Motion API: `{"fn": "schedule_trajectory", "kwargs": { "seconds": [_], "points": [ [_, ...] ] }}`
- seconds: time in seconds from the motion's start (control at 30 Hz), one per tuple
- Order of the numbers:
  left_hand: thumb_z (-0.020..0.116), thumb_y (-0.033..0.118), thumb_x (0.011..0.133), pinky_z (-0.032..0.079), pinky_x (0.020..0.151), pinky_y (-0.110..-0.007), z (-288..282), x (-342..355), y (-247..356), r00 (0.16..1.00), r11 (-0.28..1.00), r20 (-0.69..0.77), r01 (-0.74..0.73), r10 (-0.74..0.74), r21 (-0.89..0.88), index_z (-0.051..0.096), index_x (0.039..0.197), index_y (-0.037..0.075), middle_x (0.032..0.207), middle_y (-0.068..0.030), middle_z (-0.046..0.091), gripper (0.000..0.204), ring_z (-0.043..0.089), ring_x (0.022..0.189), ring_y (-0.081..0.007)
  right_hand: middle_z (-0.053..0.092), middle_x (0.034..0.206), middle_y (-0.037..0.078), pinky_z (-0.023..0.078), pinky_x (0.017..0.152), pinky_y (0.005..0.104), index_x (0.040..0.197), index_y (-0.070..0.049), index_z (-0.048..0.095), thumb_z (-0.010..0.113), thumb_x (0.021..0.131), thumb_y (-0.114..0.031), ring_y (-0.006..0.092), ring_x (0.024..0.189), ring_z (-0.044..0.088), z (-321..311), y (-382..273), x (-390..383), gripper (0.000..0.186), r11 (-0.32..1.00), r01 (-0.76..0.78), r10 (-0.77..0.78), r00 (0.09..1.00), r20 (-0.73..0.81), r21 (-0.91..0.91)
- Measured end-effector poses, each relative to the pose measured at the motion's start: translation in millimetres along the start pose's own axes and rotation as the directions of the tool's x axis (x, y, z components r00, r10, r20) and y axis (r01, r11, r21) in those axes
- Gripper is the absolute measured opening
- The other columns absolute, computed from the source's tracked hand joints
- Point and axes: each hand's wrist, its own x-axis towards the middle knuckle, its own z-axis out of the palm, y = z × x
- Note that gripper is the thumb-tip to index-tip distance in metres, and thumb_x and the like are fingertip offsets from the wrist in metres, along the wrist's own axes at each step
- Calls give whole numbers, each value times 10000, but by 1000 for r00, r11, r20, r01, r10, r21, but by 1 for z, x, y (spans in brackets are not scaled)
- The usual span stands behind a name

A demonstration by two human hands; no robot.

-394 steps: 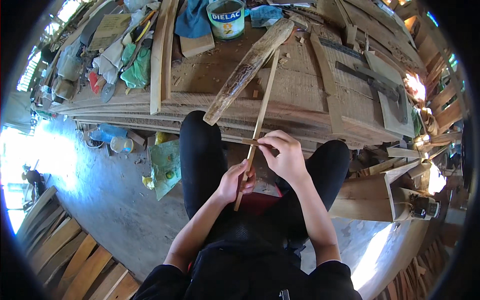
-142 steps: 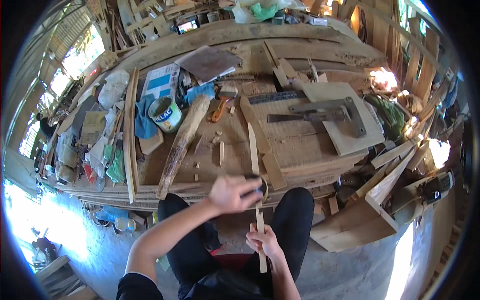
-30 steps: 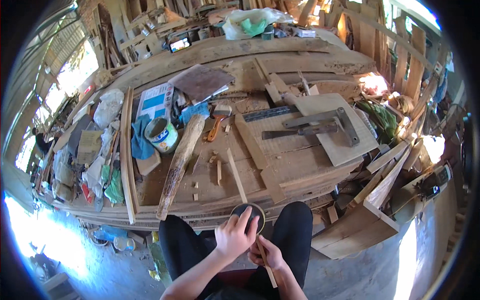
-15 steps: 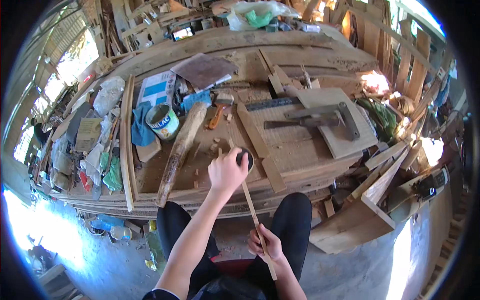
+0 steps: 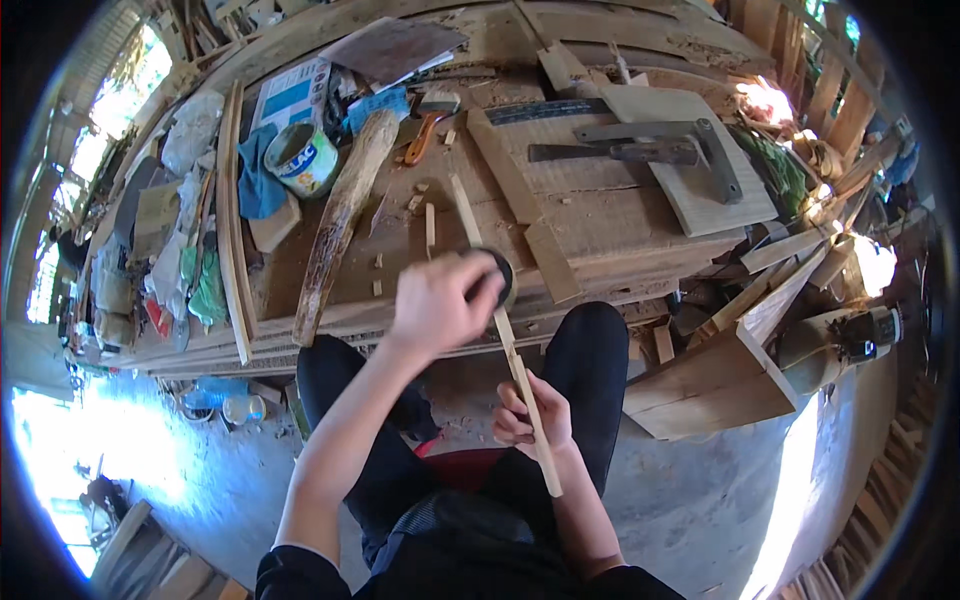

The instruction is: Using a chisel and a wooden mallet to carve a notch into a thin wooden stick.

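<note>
My left hand [image 5: 440,298], slightly blurred, is closed on a black round disc [image 5: 500,262] over a long, pale wooden strip [image 5: 505,330]. My right hand [image 5: 535,410], lower and to the right, grips the lower part of that strip between my knees. The strip slants up toward the bench [image 5: 610,240]. Left of its top end lie small offcuts [image 5: 430,225] and a rough, bark-streaked stick [image 5: 340,225]. A flat tapered board [image 5: 500,170] lies to its right.
A blue-and-white can [image 5: 300,160], cloth [image 5: 260,180] and paintbrush [image 5: 425,135] lie on the bench, with bags and clutter at left. A metal square [image 5: 705,160] rests on a board at right. Wooden offcuts [image 5: 710,385] lean below; bottles lie under the bench.
Since the first frame, my left hand has left the strip's lower part and holds the disc higher up; my right hand has moved down. Lately the disc went upward, then slightly down relative to the bench.
</note>
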Motion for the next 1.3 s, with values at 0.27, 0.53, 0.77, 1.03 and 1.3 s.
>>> {"fn": "schedule_trajectory", "kwargs": {
  "seconds": [0.27, 0.53, 0.77, 1.03, 1.3],
  "points": [
    [703, 202, 801, 521, 540, -347, -10, -29, 30, 989, 998, 141, -33, 41, -61, 688, 925, 93, 735, -97, 662, 166, 650, 601, -265, 350, 506, 12, 244, 451, 257, 641, -126, 355, 325, 962, -493, 104, 420, 258, -5, 2, -9, 489, 997, -42, 40, 999, 33, 57],
    [701, 286, 796, 492, 466, -340, -21, -56, 61, 961, 991, 244, -137, 132, 2, 685, 912, 135, 631, -58, 543, 191, 610, 527, -230, 353, 486, 12, 242, 453, 246, 626, -122, 358, 295, 982, -501, 108, 415, 279, 11, 9, -3, 523, 999, 19, -37, 919, -392, -51],
    [613, 277, 817, 494, 502, -447, -6, 4, 13, 986, 991, 117, 112, -121, 76, 600, 759, 120, 660, -102, 596, 169, 622, 589, -318, 339, 470, 16, 231, 451, 253, 643, -121, 361, 275, 982, -530, 110, 414, 256, -9, 1, -4, 538, 995, -7, 6, 1000, -7, -100],
    [594, 298, 866, 498, 496, -400, 4, 25, -16, 995, 995, 92, 27, -35, 95, 626, 874, 143, 639, -115, 560, 158, 610, 566, -303, 312, 466, -23, 236, 473, 246, 645, -142, 371, 227, 1008, -498, 107, 412, 243, -4, 10, -4, 528, 992, 28, -25, 999, 28, -127],
    [607, 304, 877, 412, 758, -420, -34, 42, -58, 935, 802, -343, 276, -95, 530, 519, 1266, 115, 948, -87, 556, 442, 511, 921, -272, 339, 480, -3, 218, 463, 258, 645, -134, 366, 274, 990, -520, 104, 433, 225, -15, -3, -4, 526, 998, -47, 41, 984, 176, 34]
  ]
}}
